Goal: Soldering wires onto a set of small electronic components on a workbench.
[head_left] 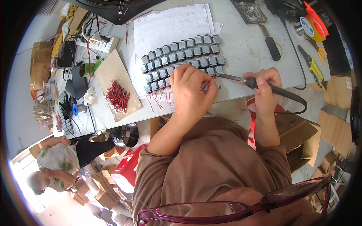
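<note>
My right hand (267,88) is closed round the handle of a soldering iron (241,79), its tip pointing left. The tip meets the near right end of several rows of small grey box-shaped parts (181,55), which stand on white paper (171,24). Next to the tip, my left hand (193,88) has thumb and forefinger pinched together; what sits between them is too small to make out. Its other fingers lie over the nearest row and hide part of it. Short red wires (160,98) hang from that row, left of my left hand.
A bundle of red wires (117,97) lies on a brown board (132,101) to the left. At the right are a knife (272,47), a solder spool (302,27), yellow-handled cutters (313,68) and the iron's cable (298,90). Another person (60,158) is at lower left.
</note>
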`<state>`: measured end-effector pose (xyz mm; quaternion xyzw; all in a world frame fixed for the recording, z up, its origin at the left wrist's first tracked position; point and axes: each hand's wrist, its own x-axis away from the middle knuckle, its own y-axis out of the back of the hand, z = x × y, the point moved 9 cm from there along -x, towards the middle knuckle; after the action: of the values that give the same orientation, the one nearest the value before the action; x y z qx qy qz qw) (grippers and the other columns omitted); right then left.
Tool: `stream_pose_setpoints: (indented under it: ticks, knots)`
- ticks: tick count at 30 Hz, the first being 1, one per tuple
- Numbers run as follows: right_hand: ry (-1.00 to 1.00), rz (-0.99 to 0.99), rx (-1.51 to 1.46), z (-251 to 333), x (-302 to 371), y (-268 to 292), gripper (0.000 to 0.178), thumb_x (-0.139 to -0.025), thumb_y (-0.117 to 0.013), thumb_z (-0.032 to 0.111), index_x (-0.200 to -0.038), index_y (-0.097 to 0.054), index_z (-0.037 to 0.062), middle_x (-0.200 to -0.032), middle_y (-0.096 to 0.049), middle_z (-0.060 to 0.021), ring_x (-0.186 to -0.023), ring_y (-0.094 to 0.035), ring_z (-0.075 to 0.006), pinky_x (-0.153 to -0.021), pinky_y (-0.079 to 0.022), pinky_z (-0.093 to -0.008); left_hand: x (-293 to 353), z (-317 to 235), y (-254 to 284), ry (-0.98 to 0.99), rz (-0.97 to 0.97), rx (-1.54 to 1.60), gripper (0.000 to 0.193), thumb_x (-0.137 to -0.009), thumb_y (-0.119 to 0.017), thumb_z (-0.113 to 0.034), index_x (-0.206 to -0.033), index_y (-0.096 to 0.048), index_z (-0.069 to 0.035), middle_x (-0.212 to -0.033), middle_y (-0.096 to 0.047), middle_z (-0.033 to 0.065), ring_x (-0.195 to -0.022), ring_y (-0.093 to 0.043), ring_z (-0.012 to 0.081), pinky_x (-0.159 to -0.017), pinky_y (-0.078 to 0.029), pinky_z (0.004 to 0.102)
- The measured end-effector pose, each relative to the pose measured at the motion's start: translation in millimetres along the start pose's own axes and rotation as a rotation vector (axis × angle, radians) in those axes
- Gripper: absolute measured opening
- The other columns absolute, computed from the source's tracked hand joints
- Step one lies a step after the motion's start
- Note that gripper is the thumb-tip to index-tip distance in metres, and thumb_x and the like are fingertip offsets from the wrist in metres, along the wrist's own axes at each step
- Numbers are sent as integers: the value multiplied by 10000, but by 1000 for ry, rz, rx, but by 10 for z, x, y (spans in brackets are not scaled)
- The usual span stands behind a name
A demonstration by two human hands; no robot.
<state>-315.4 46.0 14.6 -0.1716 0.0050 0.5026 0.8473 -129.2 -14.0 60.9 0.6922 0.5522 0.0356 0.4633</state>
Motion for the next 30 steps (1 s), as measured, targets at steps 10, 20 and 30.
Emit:
stream_pose_setpoints:
  ticks: [10, 20, 30]
  knots:
    - [-49, -25, -28, -15, -12, 7, 103, -828, -507, 64, -766, -425, 71, -584, -374, 26, -505, -304, -42, -790, -506, -428, 6, -34, 17, -15, -4, -45, 78, -654, -687, -58, -678, -615, -75, -738, -584, 30, -853, -524, 255, -798, -374, 375]
    - [-57, -39, -96, -55, -18, 75, 86, -806, -542, 26, -792, -458, 35, -613, -387, 28, -528, -310, -26, -735, -530, -357, 30, -72, 91, -57, -29, -84, 97, -698, -701, -71, -779, -653, -95, -781, -615, 21, -842, -538, 236, -792, -366, 364]
    - [-22, 27, -26, 95, -79, -27, 116, -817, -575, 47, -807, -461, 26, -642, -441, 3, -573, -428, -60, -737, -522, -349, 65, -13, 163, -10, -14, -85, 124, -687, -698, -59, -784, -636, -104, -716, -610, 6, -775, -555, 222, -777, -370, 374]
